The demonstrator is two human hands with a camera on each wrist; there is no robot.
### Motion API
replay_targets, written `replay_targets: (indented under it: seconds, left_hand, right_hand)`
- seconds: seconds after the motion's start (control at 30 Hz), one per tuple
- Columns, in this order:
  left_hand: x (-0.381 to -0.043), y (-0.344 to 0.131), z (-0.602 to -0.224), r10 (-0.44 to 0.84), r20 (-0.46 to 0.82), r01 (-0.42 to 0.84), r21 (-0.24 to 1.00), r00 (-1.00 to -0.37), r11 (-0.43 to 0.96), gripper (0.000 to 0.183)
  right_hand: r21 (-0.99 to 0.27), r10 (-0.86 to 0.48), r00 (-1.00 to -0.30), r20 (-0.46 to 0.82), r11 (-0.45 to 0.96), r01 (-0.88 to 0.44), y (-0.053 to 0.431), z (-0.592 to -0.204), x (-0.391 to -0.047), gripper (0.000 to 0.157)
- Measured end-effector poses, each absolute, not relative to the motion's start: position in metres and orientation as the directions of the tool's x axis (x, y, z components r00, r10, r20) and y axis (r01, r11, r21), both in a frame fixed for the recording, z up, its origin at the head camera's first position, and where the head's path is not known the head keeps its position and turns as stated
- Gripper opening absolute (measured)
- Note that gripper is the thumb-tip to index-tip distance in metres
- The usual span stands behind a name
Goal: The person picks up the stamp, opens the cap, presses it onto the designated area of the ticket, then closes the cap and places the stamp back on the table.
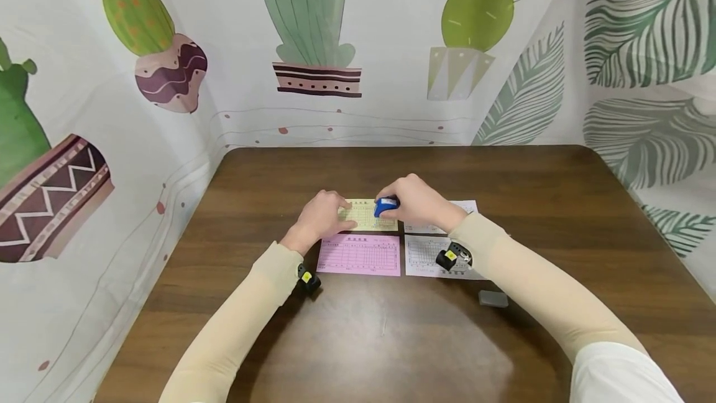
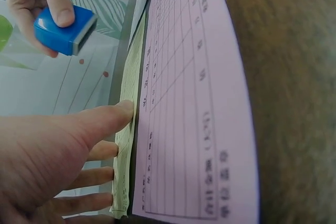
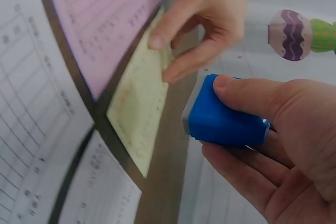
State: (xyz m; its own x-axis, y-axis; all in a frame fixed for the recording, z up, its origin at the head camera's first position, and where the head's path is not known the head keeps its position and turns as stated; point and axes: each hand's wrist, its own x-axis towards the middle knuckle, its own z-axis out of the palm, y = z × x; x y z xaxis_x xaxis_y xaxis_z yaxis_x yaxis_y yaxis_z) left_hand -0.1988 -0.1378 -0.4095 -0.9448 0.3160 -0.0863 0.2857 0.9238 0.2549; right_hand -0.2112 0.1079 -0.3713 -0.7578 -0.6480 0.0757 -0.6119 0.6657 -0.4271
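Note:
In the head view my left hand (image 1: 323, 215) touches the left part of a yellow printed form (image 1: 363, 224) with its fingertips. The left wrist view shows that thumb and those fingers extended on the paper. A blue hand stamp (image 3: 226, 116) is pinched between the thumb and fingers of my right hand (image 1: 421, 201). In both wrist views the stamp's grey-rimmed face appears raised off the yellow form. Directly below the yellow sheet lies a pink form (image 1: 360, 255). What is on the stamp's face cannot be read.
Two white forms lie on the right, one (image 1: 421, 228) partly under my right forearm and another (image 1: 422, 254) nearer me. A small grey block (image 1: 493, 299) lies on the brown table (image 1: 358, 334). Behind the table hangs a cactus-printed cloth (image 1: 391, 30).

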Motion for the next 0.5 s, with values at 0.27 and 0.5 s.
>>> replay_targets:
  seconds: [0.27, 0.5]
  left_hand:
    - [-0.201, -0.136, -0.408, 0.33, -0.08, 0.3, 0.257, -0.941, 0.919, 0.051]
    - [-0.203, -0.136, -0.407, 0.332, -0.089, 0.302, 0.251, -0.939, 0.92, 0.053]
  right_hand:
    - [-0.454, -0.635, -0.764, 0.117, 0.65, -0.609, 0.123, -0.357, -0.215, 0.025]
    - [-0.46, -0.634, -0.766, 0.112, 0.65, -0.605, 0.128, -0.352, -0.214, 0.027]
